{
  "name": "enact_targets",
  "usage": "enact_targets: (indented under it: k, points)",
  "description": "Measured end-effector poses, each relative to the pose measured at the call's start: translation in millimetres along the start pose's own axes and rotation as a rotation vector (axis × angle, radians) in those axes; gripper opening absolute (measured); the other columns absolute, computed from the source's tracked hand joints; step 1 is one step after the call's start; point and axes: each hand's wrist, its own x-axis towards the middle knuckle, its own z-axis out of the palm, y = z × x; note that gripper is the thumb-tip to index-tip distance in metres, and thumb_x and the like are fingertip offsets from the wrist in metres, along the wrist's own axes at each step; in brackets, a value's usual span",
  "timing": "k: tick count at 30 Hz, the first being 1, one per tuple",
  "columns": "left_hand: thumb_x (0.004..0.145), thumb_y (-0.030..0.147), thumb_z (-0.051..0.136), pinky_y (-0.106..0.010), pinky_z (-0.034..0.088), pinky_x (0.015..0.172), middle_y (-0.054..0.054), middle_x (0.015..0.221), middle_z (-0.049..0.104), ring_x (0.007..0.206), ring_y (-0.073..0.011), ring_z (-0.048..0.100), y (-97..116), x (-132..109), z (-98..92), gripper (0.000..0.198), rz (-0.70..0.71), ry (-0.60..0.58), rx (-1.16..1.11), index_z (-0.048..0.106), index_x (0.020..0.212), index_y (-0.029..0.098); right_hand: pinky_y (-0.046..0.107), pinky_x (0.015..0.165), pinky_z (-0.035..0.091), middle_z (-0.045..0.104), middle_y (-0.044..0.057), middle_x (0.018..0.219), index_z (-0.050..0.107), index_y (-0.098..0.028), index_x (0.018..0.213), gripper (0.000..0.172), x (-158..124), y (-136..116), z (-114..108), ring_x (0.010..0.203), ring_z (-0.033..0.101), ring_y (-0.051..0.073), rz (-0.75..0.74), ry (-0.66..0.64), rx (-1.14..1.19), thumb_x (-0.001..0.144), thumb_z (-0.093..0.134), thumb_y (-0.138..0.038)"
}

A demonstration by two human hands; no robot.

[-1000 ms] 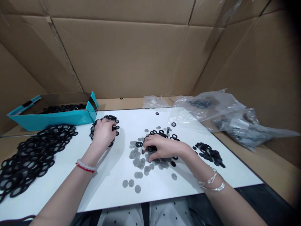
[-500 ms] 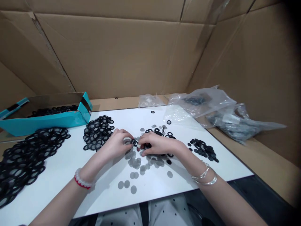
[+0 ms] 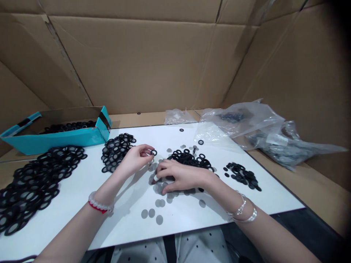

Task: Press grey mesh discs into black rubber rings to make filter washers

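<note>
My left hand [image 3: 135, 159] is raised above the white board, pinching a black rubber ring [image 3: 154, 152] between thumb and fingertip. My right hand [image 3: 181, 177] rests lower, its fingers spread among loose grey mesh discs [image 3: 151, 213] and partly hiding some. Just behind it lies a heap of black rings [image 3: 189, 159]. Nearer my left wrist sits a pile of black rings with grey mesh centres [image 3: 115, 153]. Whether my right fingers hold a disc is hidden.
A larger heap of meshed rings [image 3: 27, 193] lies at the left of the white board [image 3: 263, 197], and a small black heap [image 3: 241, 176] at the right. Behind stand a teal box [image 3: 55, 138] holding rings and plastic bags [image 3: 276, 140]. Cardboard walls [image 3: 137, 62] surround the area.
My hands came together over the ring, then parted. My left hand has moved from the meshed pile to the centre and now lifts the ring. My right hand has shifted slightly among the discs.
</note>
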Motion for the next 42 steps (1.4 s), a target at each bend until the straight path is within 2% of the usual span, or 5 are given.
enact_targets:
  k: [7,14,20,31,42]
  points:
    - [0.062,0.021,0.064,-0.029,0.048,0.063,-0.005,0.073,0.065,0.069,-0.0192,0.062,0,1,3.5,0.028,-0.038,-0.027,-0.044,0.065,0.089,0.014,0.028,0.078,0.042,0.056,0.004,0.091,0.065,-0.019,0.087,0.014,2,2,1,0.085,0.054,0.016,0.007,0.053,0.086,0.086,0.059,-0.032]
    - [0.06,0.019,0.066,-0.027,0.047,0.062,-0.005,0.076,0.067,0.073,-0.0196,0.064,9,-3,2.8,0.028,-0.113,-0.016,-0.158,0.065,0.088,0.014,0.025,0.059,0.037,0.05,-0.002,0.066,0.051,-0.019,0.072,0.023,1,1,-5,0.062,0.047,0.012,0.248,0.338,0.296,0.089,0.05,-0.034]
    - [0.062,0.019,0.068,-0.03,0.049,0.069,-0.004,0.079,0.068,0.077,-0.0198,0.065,15,-7,2.4,0.031,-0.121,-0.032,-0.255,0.066,0.093,0.017,0.025,0.062,0.042,0.058,0.001,0.072,0.056,-0.017,0.078,0.027,6,13,-3,0.067,0.053,0.013,0.351,0.496,0.573,0.084,0.055,-0.043]
    - [0.062,0.028,0.073,-0.03,0.047,0.072,-0.004,0.076,0.068,0.075,-0.0184,0.064,15,-9,9.9,0.031,-0.121,0.007,-0.314,0.069,0.091,0.016,0.025,0.06,0.04,0.056,0.0,0.069,0.055,-0.017,0.075,0.029,8,17,-1,0.064,0.053,0.013,0.374,0.509,0.611,0.081,0.057,-0.045]
    - [0.057,0.025,0.079,-0.028,0.045,0.068,0.004,0.059,0.061,0.062,-0.0138,0.059,9,-5,7.6,0.036,-0.135,0.021,-0.466,0.063,0.088,0.015,0.027,0.058,0.032,0.05,-0.001,0.066,0.051,-0.019,0.066,0.039,2,6,-13,0.062,0.044,0.013,0.329,0.425,0.24,0.09,0.045,-0.048]
